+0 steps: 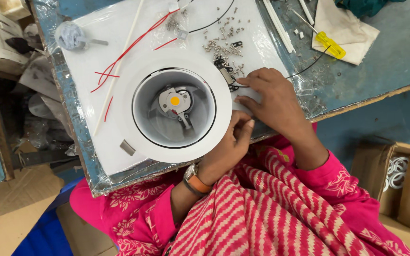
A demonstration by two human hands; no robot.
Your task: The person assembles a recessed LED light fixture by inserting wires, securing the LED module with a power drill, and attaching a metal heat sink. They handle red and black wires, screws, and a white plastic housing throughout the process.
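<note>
Head view showed the white round lamp housing (174, 109) at frame centre on the surface (395, 52), steadied at its right rim by the left hand (228, 147), fingers curled narrow; the right hand (271, 97) pinched a small fitting beside the screws (224, 45)

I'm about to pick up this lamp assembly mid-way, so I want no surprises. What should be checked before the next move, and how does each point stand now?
1. White downlight housing lies flat on the white sheet, open side up: ok.
2. Yellow LED chip sits at the middle of the reflector: ok.
3. Left hand at the housing rim; what its fingertips pinch: cannot tell.
4. Right hand rests beside the rim, on the black wire: ok.
5. Loose screws within reach: ok.
6. Yellow screwdriver lies apart, on the cloth, in neither hand: not ok.
</note>
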